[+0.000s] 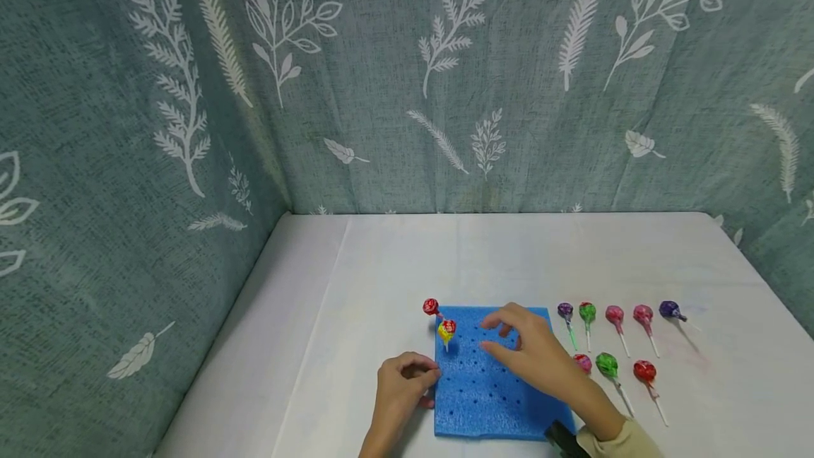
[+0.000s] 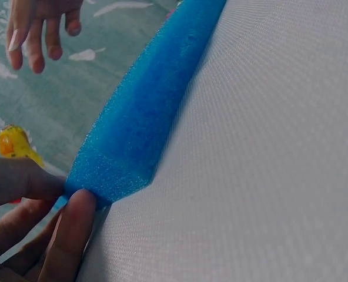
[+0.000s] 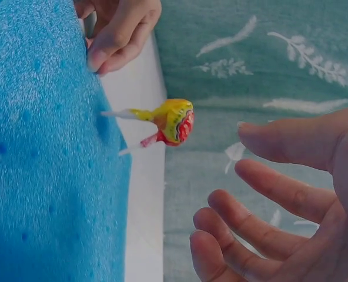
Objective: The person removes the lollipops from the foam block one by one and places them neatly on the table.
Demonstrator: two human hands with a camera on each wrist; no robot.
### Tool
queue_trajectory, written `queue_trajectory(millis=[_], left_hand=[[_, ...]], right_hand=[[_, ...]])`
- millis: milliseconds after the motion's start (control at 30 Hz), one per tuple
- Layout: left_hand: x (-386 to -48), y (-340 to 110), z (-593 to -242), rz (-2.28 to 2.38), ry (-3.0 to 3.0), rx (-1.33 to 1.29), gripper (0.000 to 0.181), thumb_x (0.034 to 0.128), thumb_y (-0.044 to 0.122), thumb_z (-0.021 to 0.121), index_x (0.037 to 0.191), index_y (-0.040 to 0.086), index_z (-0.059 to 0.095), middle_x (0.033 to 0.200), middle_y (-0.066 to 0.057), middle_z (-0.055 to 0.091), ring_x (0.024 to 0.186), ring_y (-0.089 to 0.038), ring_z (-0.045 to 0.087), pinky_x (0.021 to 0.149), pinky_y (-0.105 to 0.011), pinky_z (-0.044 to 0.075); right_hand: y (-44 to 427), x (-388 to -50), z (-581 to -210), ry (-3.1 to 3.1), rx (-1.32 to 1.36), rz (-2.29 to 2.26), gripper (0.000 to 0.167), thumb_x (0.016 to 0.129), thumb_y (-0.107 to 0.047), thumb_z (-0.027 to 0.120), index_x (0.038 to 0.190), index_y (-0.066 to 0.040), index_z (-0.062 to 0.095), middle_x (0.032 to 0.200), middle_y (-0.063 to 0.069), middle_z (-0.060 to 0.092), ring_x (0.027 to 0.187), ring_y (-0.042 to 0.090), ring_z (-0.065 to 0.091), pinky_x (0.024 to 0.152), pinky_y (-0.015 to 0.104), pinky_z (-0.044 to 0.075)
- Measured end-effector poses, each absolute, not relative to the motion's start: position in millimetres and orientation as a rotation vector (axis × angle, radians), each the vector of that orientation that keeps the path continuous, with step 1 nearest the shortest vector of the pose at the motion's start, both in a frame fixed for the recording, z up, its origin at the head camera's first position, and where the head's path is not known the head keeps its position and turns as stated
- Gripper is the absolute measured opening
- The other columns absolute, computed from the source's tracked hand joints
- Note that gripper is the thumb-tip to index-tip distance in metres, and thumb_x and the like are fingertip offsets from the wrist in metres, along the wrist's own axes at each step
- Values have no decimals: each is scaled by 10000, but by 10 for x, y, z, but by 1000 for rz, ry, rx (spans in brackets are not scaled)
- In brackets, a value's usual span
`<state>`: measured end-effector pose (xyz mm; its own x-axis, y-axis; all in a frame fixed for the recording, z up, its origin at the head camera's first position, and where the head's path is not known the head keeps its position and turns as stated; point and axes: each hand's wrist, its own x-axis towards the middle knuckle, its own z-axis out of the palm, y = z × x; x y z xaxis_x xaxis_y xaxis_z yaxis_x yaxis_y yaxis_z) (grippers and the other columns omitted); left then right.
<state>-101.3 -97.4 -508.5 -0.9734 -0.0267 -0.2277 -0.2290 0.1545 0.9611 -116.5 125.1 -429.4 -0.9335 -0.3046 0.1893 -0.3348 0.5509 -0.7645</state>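
A blue foam board [image 1: 483, 408] with rows of small holes lies on the white table. Two lollipops stand by their sticks near its far left corner: a red one [image 1: 430, 307] and a yellow-and-red one [image 1: 446, 329]. My left hand [image 1: 402, 384] grips the board's left edge; in the left wrist view, thumb and fingers [image 2: 74, 217] pinch the foam. Above the board hovers my right hand [image 1: 531, 348], holding nothing, its fingers spread apart. The right wrist view has that hand [image 3: 297, 200] a short gap away from the yellow lollipop [image 3: 173, 114].
Right of the board lie several wrapped lollipops in two rows, among them a green one [image 1: 607, 365], a red one [image 1: 645, 372] and a dark purple one [image 1: 670, 309]. Behind the table hangs a green leaf-patterned curtain [image 1: 381, 90].
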Motion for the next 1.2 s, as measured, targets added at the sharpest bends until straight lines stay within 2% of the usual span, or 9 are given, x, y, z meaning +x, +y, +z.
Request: queue_trajectory(millis=[233,433,633,900,1200], left_hand=[[-1020,-977,-5093,1922,2260,-265,113,770,55,755,862,22,697,757,-63,626,656,-155,584,497,-334,572],[-1022,-982,-5086,1937,2238,-266,125,765,61,762,862,16,698,744,-67,629,644,-153,585,486,-330,568],[-1024,-985,-5091,1949,2229,-259,117,761,39,755,857,7,695,742,-67,629,637,-147,584,474,-328,566],[-1021,-985,-5093,1972,2211,-241,114,762,35,749,854,-2,692,735,-75,634,635,-150,587,469,-327,564],[-1027,-982,-5092,1983,2203,-226,109,761,20,740,853,-8,690,738,-82,636,638,-161,591,470,-329,565]], right_hand=[[1151,-1206,-4357,-2700,622,1385,195,831,-180,729,1005,-128,656,944,33,616,789,230,564,534,214,484],[1050,-1218,-4353,-2708,613,1426,218,832,-188,729,1031,-155,644,961,39,609,806,227,567,554,215,493],[929,-1248,-4356,-2763,550,1425,255,816,-158,742,1044,-154,627,984,38,606,830,194,566,583,211,502],[809,-1324,-4435,-2726,606,1489,256,821,-137,734,1048,-154,619,981,-12,578,838,214,571,580,224,508],[714,-1357,-4520,-2698,604,1470,271,796,-76,748,1042,-109,638,980,26,535,840,228,555,561,217,501]])
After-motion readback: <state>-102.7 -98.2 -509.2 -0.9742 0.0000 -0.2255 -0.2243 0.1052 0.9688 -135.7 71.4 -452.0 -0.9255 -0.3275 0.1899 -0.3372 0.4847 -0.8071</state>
